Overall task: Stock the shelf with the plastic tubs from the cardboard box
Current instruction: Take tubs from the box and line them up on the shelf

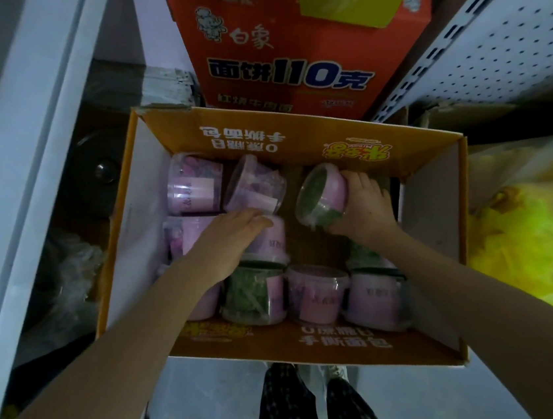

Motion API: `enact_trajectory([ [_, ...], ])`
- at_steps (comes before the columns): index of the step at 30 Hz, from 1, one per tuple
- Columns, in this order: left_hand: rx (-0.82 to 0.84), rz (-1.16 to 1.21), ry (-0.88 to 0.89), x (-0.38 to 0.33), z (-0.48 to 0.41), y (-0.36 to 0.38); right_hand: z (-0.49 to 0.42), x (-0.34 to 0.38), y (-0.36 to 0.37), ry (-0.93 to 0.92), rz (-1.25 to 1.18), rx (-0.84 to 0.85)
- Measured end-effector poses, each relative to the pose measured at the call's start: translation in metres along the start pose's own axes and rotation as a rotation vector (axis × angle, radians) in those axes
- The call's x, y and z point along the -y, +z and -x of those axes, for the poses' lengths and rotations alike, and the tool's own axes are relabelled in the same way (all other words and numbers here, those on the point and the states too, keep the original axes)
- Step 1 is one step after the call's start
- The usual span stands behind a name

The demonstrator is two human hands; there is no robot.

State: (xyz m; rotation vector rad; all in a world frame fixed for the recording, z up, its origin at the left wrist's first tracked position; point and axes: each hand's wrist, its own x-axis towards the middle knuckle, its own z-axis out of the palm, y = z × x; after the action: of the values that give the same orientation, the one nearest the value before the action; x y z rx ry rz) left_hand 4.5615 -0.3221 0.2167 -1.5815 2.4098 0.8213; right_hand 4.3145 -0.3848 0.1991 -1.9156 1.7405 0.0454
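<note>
Reaching into the open cardboard box (259, 132) in the head view, both bare hands are among the plastic tubs. The right hand (363, 199), at about 2 o'clock inside the box, has its fingers clamped round a green-filled tub (321, 194) tipped on its side, lid toward 9 o'clock. The left hand (233, 231) lies on a pink tub (271, 239) near the middle, fingers stretched out together and not closed round it (the thumb is hidden). More tubs stand along the 6 o'clock wall: a green one (253, 294) and a pink one (316, 294) side by side. Two others (193, 184) lie at 10 o'clock. Beyond the box at 12 o'clock stands a red carton (302, 51); a perforated shelf backing (506, 28) rises at 2 o'clock.
</note>
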Motion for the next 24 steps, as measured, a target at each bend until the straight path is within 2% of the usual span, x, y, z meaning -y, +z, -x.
enact_trajectory([
  [5, 0.254, -0.302, 0.261, 0.011, -0.021, 0.000, 0.020, -0.016, -0.012, -0.004, -0.109, -0.033],
  [7, 0.281, -0.407, 0.339, 0.017, -0.033, 0.004, 0.024, -0.022, -0.015, 0.001, -0.152, -0.047],
  [11, 0.152, -0.533, 0.612, 0.022, -0.053, 0.008, 0.030, -0.031, -0.017, 0.042, -0.242, -0.066],
  [16, 0.097, -0.637, 0.770, 0.028, -0.071, 0.016, 0.034, -0.040, -0.012, 0.055, -0.328, -0.133],
  [21, -0.069, -0.589, 0.837, 0.027, -0.069, 0.013, 0.037, -0.041, -0.012, 0.072, -0.336, -0.157],
  [24, -0.024, -0.584, 0.736, 0.029, -0.057, 0.007, 0.042, -0.039, -0.017, 0.082, -0.353, -0.150],
])
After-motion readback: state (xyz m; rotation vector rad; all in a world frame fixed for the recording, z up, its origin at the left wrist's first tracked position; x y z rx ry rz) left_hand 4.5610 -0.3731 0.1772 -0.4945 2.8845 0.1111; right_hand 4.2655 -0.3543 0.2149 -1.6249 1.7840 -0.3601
